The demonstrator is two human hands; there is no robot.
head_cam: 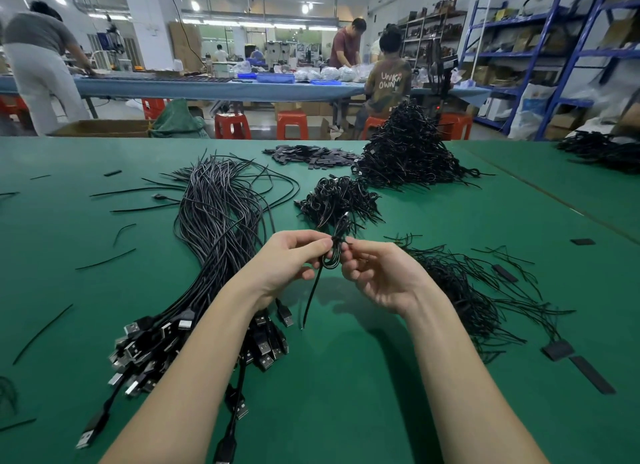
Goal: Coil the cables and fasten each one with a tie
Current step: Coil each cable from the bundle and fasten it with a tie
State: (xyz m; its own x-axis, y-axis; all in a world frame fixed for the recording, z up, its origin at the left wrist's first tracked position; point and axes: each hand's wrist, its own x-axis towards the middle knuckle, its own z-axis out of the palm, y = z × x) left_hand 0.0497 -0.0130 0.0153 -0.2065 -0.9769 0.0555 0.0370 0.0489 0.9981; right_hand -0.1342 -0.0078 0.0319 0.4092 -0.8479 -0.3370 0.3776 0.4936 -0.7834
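My left hand [291, 259] grips the coiled cable [330, 257], my right hand [377, 273] pinches its tie [337, 239]. Loose cable bundle [214, 228] at 9 o'clock on the green table [381, 377].

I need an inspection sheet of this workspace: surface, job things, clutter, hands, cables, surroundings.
Surface: green table.
Job's things: small coiled cable held between both hands; loose ties on the right.
Clutter: stray tie pieces on the left; flat black strips.
Hands: left hand and right hand each grip the coil.
Cables: uncoiled USB bundle; finished coils heap.
Surroundings: red stools, blue shelving, people working.
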